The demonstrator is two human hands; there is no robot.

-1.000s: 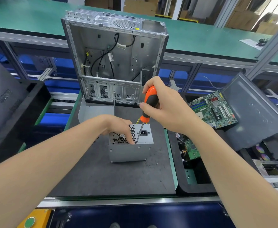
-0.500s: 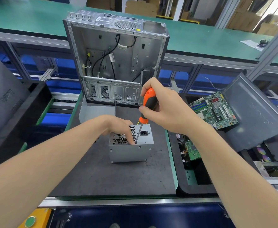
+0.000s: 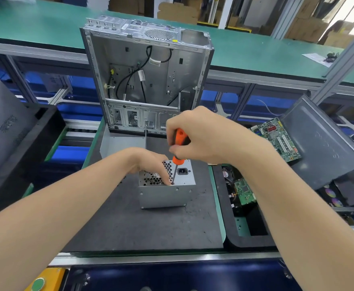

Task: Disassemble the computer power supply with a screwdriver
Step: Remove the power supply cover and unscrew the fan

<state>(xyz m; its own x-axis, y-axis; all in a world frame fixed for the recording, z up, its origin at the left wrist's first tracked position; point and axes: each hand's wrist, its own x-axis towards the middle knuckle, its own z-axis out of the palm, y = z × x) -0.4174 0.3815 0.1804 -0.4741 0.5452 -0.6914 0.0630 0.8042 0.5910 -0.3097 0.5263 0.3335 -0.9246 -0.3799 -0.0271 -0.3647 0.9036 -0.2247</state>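
Now two hands: left (image 3: 149,162) steadies one power supply (image 3: 165,192), right (image 3: 201,137) grips one screwdriver (image 3: 177,152).

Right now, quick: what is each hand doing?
Left hand: rests on top of the power supply, fingers by the screwdriver tip; no grasp visible.
Right hand: closed around the orange screwdriver.

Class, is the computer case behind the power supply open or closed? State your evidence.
Open: the computer case stands upright with its side panel off, exposing black cables inside.
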